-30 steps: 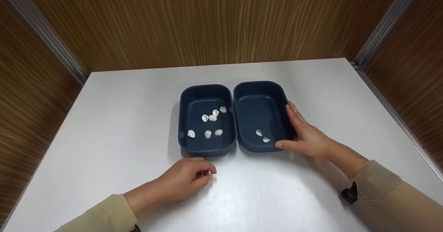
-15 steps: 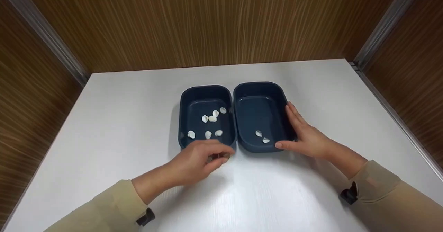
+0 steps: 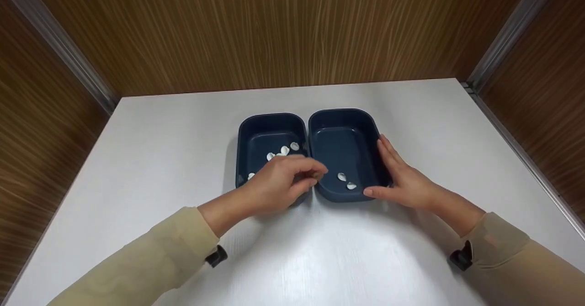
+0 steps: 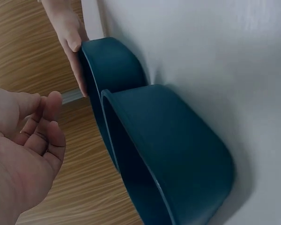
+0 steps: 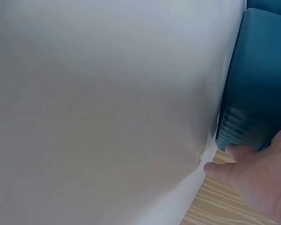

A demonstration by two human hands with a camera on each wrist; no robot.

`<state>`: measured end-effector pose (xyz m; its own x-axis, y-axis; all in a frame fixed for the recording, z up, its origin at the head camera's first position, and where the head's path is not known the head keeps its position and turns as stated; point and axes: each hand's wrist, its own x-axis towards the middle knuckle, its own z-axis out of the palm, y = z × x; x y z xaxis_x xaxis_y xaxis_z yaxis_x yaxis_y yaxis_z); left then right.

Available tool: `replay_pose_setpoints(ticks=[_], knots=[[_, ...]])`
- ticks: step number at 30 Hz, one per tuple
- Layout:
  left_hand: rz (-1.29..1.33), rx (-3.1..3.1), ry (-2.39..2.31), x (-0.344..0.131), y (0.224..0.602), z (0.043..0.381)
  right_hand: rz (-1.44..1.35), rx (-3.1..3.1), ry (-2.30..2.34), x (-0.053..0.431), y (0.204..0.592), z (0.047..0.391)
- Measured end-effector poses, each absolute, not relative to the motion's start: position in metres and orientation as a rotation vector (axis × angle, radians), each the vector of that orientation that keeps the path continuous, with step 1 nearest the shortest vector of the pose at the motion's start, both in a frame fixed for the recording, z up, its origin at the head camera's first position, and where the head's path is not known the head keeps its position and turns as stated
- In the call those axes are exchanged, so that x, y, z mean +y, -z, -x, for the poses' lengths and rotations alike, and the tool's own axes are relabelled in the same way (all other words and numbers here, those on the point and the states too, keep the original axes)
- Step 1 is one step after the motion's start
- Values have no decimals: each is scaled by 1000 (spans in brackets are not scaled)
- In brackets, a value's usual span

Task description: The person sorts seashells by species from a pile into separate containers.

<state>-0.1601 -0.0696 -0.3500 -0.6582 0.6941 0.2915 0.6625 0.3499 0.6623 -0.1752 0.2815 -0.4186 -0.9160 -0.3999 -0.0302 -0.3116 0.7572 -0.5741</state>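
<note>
My left hand (image 3: 281, 182) is over the left blue box (image 3: 272, 116), its curled fingertips near the inner rims of both boxes. Thumb and forefinger pinch a small shell (image 3: 316, 174), mostly hidden by the fingers. Several white shells (image 3: 284, 150) lie in the left box, some behind that hand. Two more shells, one (image 3: 342, 176) a little left of the other (image 3: 351, 186), lie near the front of the right blue box (image 3: 345, 196). My right hand (image 3: 406, 182) rests against this box's right side, fingers straight along the wall and thumb at the front rim.
Both boxes stand side by side, close together, on a white table (image 3: 173, 141). A wood-grain panel (image 3: 292, 32) rises behind the table, with further panels at left and right. Black bands (image 3: 216, 255) show at the wrists.
My left hand has risen from the table in front of the left box and moved right and away from me, over that box. My right hand has stayed in place.
</note>
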Motion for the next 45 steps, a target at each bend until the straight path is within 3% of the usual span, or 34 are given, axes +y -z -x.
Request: replay_pose_setpoints(ticks=[18,45], knots=[[-1069,2521,-1149,-40,364,192,587,2795,881,278,418,175],[-999,2574,-1080,-18,375,213,561,2789,873,280,418,175]])
